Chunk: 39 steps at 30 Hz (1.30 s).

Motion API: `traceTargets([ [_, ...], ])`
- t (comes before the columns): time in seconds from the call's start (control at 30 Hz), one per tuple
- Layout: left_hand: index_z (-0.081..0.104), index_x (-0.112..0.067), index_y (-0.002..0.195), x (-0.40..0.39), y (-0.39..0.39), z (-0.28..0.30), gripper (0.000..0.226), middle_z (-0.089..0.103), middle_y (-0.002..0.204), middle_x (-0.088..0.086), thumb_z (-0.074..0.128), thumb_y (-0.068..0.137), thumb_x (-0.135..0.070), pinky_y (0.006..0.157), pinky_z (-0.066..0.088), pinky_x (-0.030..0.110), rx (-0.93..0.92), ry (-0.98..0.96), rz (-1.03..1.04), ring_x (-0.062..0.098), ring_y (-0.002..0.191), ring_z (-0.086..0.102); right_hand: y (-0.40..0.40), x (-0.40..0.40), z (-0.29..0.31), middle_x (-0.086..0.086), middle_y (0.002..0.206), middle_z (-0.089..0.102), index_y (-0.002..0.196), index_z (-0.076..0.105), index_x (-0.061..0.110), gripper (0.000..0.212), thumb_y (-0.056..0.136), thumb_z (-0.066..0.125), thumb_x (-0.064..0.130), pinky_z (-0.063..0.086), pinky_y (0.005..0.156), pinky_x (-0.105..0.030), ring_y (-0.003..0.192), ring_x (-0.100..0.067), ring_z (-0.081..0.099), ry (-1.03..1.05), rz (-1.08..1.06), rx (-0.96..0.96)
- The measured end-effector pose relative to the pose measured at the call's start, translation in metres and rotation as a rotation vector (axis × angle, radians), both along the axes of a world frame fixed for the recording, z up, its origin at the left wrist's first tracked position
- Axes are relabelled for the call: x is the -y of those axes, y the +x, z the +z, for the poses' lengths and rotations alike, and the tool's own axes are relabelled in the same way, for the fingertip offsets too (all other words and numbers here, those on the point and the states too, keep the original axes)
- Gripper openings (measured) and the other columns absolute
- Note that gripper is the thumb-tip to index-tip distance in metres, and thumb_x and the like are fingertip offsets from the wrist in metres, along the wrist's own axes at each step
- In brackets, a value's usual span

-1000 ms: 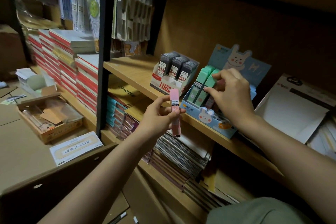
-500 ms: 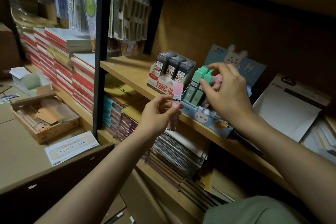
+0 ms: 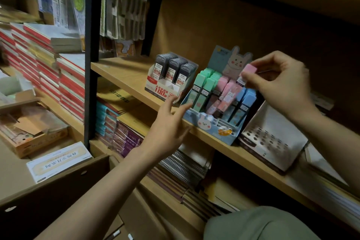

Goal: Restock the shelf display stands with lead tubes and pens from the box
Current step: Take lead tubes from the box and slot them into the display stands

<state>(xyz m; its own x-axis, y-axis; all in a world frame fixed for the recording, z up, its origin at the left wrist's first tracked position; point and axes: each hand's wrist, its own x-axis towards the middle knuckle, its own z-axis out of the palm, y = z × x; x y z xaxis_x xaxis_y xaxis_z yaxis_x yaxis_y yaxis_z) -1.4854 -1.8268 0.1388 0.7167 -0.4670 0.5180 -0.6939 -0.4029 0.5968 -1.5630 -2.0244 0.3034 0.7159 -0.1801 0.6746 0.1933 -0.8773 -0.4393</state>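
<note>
Pink tube (image 3: 247, 73) held above the rabbit stand (image 3: 212, 128), over its pink row (image 3: 224, 93), tilted, cap end up; right hand (image 3: 280, 85) pinches it near the cap between thumb and fingertips, lower end with its white label pointing down toward the slots; not yet seated. Judged light, rigid plastic, smooth-sided and a little slippery; lead inside likely brittle, so a drop or hard push is best avoided; best hold looks like the flat sides just below the cap, leaving the lower half free to slide into a slot. Stand holds green tubes (image 3: 203, 87) at left, pink in the middle, blue tubes (image 3: 243, 101) at right, all leaning back against the rabbit card (image 3: 233, 60); front slots look unfilled. Left hand (image 3: 169, 126) is empty, fingers spread and relaxed, hovering just before the stand's left corner, touching nothing that I can make out; the two hands are well apart. Beside the stand on the left, a white tray of dark tubes (image 3: 171, 72) on the same shelf (image 3: 120, 72); on the right, a white holed stand (image 3: 272, 142), holes mostly bare. Below, notebooks (image 3: 181, 167) stacked; red-edged books (image 3: 48, 76) at far left; an open box (image 3: 29, 128) on the surface beneath them.
</note>
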Motion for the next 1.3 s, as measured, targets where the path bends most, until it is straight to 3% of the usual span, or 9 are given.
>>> traceTargets([
  [0.13, 0.021, -0.033, 0.151, 0.004, 0.001, -0.015, 0.071, 0.005, 0.161, 0.002, 0.061, 0.092, -0.032, 0.105, 0.043, 0.029, 0.03, 0.114, -0.021, 0.023, 0.142, 0.028, -0.001, 0.009, -0.009, 0.01, 0.088, 0.068, 0.096, 0.066, 0.021, 0.017, 0.083, 0.077, 0.023, 0.061, 0.073, -0.035, 0.08, -0.006, 0.068, -0.105, -0.098, 0.028],
  [0.23, 0.014, -0.036, 0.153, 0.003, 0.002, -0.018, 0.077, -0.001, 0.161, -0.002, 0.06, 0.092, -0.031, 0.1, 0.041, 0.024, 0.021, 0.132, -0.055, 0.021, 0.143, 0.026, 0.005, 0.01, -0.019, 0.009, 0.086, 0.067, 0.094, 0.066, 0.018, 0.016, 0.083, 0.077, 0.023, 0.056, 0.069, -0.02, 0.076, 0.0, 0.065, -0.168, -0.115, 0.026],
  [0.33, 0.01, -0.04, 0.153, 0.0, 0.004, -0.019, 0.08, -0.005, 0.161, -0.005, 0.061, 0.092, -0.031, 0.102, 0.043, 0.027, -0.004, 0.145, -0.074, 0.021, 0.145, 0.023, 0.011, 0.008, -0.027, 0.009, 0.085, 0.066, 0.092, 0.066, 0.017, 0.015, 0.083, 0.077, 0.022, 0.046, 0.064, -0.004, 0.074, 0.008, 0.06, -0.196, -0.119, 0.037],
  [0.63, 0.004, -0.042, 0.153, -0.001, 0.003, -0.022, 0.085, -0.007, 0.161, -0.007, 0.062, 0.092, -0.031, 0.101, 0.047, 0.027, 0.012, 0.143, -0.088, 0.02, 0.146, 0.022, 0.026, -0.003, -0.037, 0.007, 0.084, 0.065, 0.09, 0.065, 0.015, 0.014, 0.083, 0.077, 0.019, 0.042, 0.065, 0.002, 0.075, 0.007, 0.059, -0.21, -0.089, 0.031],
  [0.83, 0.001, -0.045, 0.152, 0.001, 0.004, -0.026, 0.088, -0.009, 0.16, -0.01, 0.063, 0.091, -0.029, 0.092, 0.045, 0.019, 0.014, 0.132, -0.07, 0.02, 0.145, 0.022, 0.024, 0.002, -0.044, 0.007, 0.084, 0.065, 0.089, 0.065, 0.013, 0.016, 0.082, 0.078, 0.018, 0.043, 0.066, 0.0, 0.076, 0.008, 0.059, -0.198, -0.084, 0.041],
  [0.97, 0.0, -0.046, 0.152, 0.003, 0.004, -0.027, 0.09, -0.01, 0.16, -0.011, 0.064, 0.09, -0.029, 0.093, 0.044, 0.019, 0.008, 0.129, -0.063, 0.02, 0.145, 0.022, 0.026, 0.002, -0.043, 0.009, 0.084, 0.065, 0.089, 0.065, 0.015, 0.015, 0.083, 0.078, 0.021, 0.045, 0.063, -0.003, 0.077, 0.006, 0.061, -0.164, -0.103, 0.035],
  [1.2, 0.0, -0.047, 0.151, 0.001, 0.003, -0.024, 0.09, -0.011, 0.16, -0.011, 0.064, 0.091, -0.028, 0.091, 0.051, 0.022, -0.006, 0.133, -0.071, 0.02, 0.145, 0.024, 0.026, 0.0, -0.048, 0.0, 0.092, 0.069, 0.09, 0.07, 0.012, 0.018, 0.081, 0.08, 0.023, 0.057, 0.074, -0.039, 0.083, -0.015, 0.064, -0.336, -0.177, -0.006],
  [1.3, 0.001, -0.046, 0.152, 0.0, 0.001, -0.022, 0.089, -0.011, 0.16, -0.011, 0.064, 0.091, -0.028, 0.09, 0.052, 0.022, -0.012, 0.134, -0.072, 0.019, 0.145, 0.023, 0.026, 0.002, -0.048, -0.004, 0.097, 0.067, 0.088, 0.07, 0.012, 0.018, 0.081, 0.08, 0.026, 0.054, 0.075, -0.044, 0.089, -0.022, 0.062, -0.41, -0.254, -0.031],
])
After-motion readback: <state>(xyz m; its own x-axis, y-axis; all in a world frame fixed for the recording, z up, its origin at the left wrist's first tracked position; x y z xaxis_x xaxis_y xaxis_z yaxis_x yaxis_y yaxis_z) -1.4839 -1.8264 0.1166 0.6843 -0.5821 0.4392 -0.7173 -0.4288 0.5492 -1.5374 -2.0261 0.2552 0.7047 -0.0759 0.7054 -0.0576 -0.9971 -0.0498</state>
